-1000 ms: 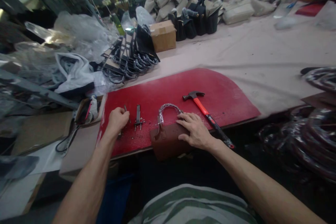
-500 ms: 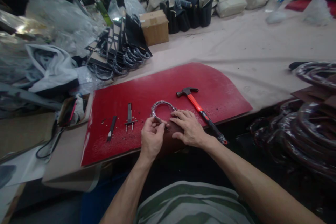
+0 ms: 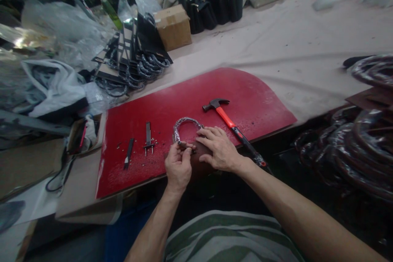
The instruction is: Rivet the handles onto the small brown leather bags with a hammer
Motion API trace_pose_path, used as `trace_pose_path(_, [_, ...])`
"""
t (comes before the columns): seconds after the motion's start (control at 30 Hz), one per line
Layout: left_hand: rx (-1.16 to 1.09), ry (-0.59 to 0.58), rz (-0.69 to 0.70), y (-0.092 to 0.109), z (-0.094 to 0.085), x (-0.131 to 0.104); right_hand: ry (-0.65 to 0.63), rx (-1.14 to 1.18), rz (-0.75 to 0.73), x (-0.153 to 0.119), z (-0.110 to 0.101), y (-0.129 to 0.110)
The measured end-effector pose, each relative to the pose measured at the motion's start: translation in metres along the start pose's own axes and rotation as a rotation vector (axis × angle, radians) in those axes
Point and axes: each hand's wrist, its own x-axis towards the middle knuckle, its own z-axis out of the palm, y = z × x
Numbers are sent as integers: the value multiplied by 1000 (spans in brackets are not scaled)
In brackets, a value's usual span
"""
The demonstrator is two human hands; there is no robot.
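A curved bag handle point(image 3: 186, 120) wrapped in clear plastic lies near the front edge of the red board point(image 3: 172, 102). My left hand point(image 3: 178, 168) pinches around the handle's left end; the fingers partly hide what they grip there. On a dark brown piece point(image 3: 200, 151) at the handle's right end, my right hand point(image 3: 219, 149) lies flat with fingers stretched out. To the right of it rests a claw hammer point(image 3: 225, 118) with a red and black grip. A pronged punch point(image 3: 148, 135) and a flat chisel-like tool point(image 3: 129, 153) lie left of my hands, among small scraps.
Black bag panels with wrapped handles point(image 3: 135, 57) are stacked behind the board, near a cardboard box point(image 3: 173, 28). Black bags point(image 3: 211, 8) stand farther back. Brown wrapped handles point(image 3: 356, 143) are piled at the right. A small tray point(image 3: 96, 139) sits at the left.
The view has shifted slightly. My left fingers have changed position a little at the handle's end, and more of that end shows. My right hand stays flat on the brown piece.
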Motion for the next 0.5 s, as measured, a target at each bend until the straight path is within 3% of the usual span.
trace_pose_path(0.23, [184, -92, 116, -11, -5, 2, 3, 17, -7, 0, 0, 1])
trace_pose_path(0.5, [319, -73, 337, -12, -4, -2, 25, 64, -36, 0, 4, 5])
